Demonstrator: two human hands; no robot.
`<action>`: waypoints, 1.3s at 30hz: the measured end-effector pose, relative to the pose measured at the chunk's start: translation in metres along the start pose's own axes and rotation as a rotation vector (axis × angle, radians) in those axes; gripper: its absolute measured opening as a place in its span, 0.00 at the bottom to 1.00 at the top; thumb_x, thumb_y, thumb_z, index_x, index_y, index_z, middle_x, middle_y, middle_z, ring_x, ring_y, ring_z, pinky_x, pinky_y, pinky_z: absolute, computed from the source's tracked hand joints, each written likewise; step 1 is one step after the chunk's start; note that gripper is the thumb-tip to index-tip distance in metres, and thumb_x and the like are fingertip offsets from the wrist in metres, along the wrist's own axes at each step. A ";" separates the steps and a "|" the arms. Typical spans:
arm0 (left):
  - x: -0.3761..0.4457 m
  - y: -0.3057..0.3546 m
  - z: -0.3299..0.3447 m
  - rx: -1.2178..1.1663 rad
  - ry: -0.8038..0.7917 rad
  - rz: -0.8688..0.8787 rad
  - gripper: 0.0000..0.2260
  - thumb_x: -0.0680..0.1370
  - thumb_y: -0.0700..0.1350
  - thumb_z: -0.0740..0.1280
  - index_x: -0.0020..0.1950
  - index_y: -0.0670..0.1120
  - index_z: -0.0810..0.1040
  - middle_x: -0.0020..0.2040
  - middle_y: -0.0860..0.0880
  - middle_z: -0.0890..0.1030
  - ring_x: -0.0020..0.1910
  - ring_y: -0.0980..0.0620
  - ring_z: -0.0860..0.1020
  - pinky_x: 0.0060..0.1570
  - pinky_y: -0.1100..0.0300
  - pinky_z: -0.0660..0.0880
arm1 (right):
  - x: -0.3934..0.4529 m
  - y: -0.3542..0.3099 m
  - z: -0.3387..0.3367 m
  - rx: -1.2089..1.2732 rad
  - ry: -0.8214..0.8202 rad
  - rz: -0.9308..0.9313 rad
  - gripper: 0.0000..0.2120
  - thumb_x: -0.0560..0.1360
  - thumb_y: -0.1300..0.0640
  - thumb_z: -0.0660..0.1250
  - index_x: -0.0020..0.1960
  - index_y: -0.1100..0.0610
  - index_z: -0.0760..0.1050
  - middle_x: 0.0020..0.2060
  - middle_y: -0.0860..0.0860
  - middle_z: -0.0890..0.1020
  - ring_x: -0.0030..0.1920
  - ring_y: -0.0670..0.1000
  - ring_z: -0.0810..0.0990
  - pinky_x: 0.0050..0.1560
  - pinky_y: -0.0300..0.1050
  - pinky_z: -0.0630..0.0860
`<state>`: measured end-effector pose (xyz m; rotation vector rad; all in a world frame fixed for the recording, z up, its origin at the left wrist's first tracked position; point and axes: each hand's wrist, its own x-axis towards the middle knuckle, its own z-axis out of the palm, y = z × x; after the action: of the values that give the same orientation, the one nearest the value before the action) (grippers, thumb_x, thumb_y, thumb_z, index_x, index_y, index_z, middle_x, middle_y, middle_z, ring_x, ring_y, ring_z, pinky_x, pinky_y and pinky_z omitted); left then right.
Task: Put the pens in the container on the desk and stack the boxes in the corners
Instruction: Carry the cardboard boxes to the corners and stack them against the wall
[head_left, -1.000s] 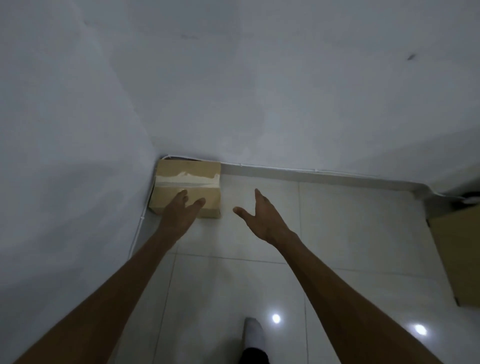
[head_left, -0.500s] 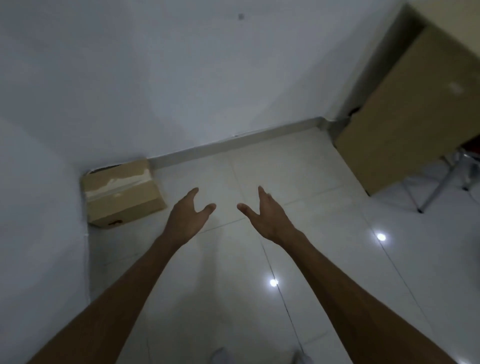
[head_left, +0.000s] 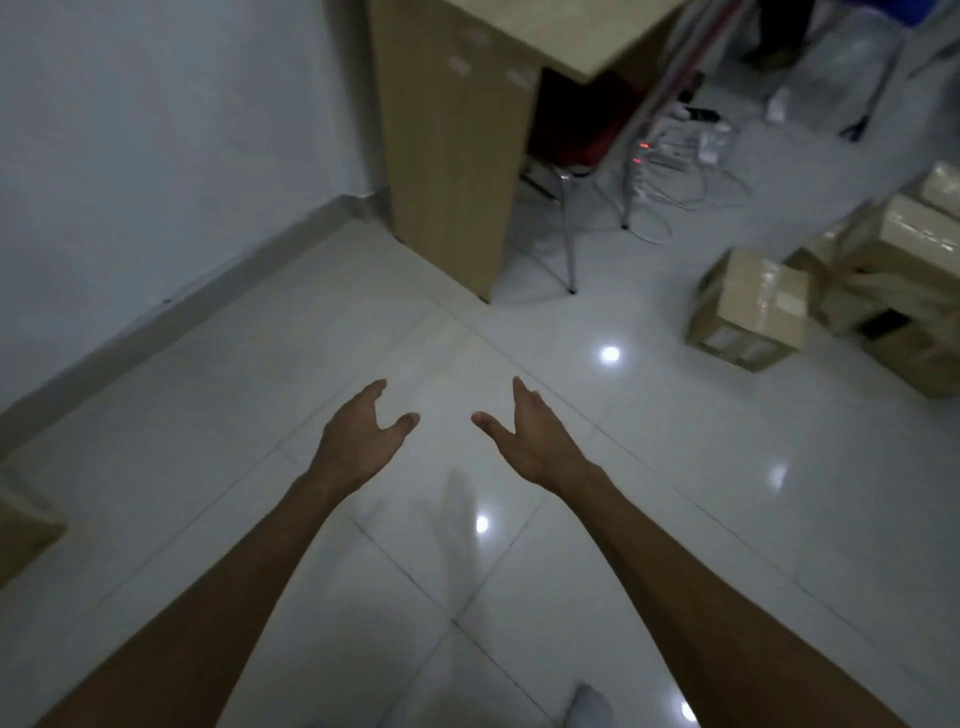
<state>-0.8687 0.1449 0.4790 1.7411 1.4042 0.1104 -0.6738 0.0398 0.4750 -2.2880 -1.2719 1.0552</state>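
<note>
Two bare hands reach out in front of me above the white tiled floor (head_left: 597, 519), and neither holds anything. My left hand (head_left: 358, 441) has its fingers relaxed and slightly bent, thumb spread to the side. My right hand (head_left: 524, 436) is flat, fingers straight, thumb apart. The two hands are near each other, palms turned inward, touching nothing.

Several cardboard boxes sit on the floor well to my right: the nearest box (head_left: 748, 309) is taped and tilted, with a pile of boxes (head_left: 893, 270) just behind it. One more box corner (head_left: 23, 525) shows at the far left edge, by the wall (head_left: 156, 130). The wooden desk (head_left: 452, 145) stands ahead against the wall, a chair (head_left: 576, 140) and cables (head_left: 685, 161) beneath it. I cannot see pens or the container.
</note>
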 end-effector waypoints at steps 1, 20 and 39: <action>0.005 0.037 0.039 0.025 -0.028 0.037 0.34 0.76 0.58 0.68 0.78 0.48 0.61 0.76 0.48 0.66 0.74 0.48 0.65 0.73 0.52 0.61 | -0.009 0.042 -0.032 0.028 0.040 0.036 0.43 0.78 0.34 0.55 0.80 0.59 0.42 0.79 0.56 0.50 0.79 0.54 0.46 0.78 0.53 0.48; 0.051 0.390 0.374 0.115 -0.280 0.318 0.32 0.77 0.55 0.68 0.78 0.48 0.60 0.76 0.48 0.66 0.73 0.46 0.66 0.71 0.51 0.64 | -0.034 0.382 -0.315 0.175 0.322 0.307 0.42 0.79 0.35 0.55 0.80 0.60 0.43 0.79 0.55 0.52 0.79 0.54 0.46 0.77 0.52 0.49; 0.285 0.574 0.562 0.221 -0.388 0.339 0.33 0.78 0.54 0.67 0.78 0.46 0.59 0.76 0.46 0.65 0.73 0.44 0.66 0.70 0.50 0.65 | 0.162 0.594 -0.495 0.326 0.464 0.475 0.38 0.79 0.38 0.57 0.78 0.62 0.51 0.75 0.59 0.62 0.75 0.58 0.61 0.71 0.52 0.62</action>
<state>-0.0235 0.0760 0.3890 2.0405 0.8596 -0.1985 0.0958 -0.1183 0.3913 -2.4212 -0.3584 0.7216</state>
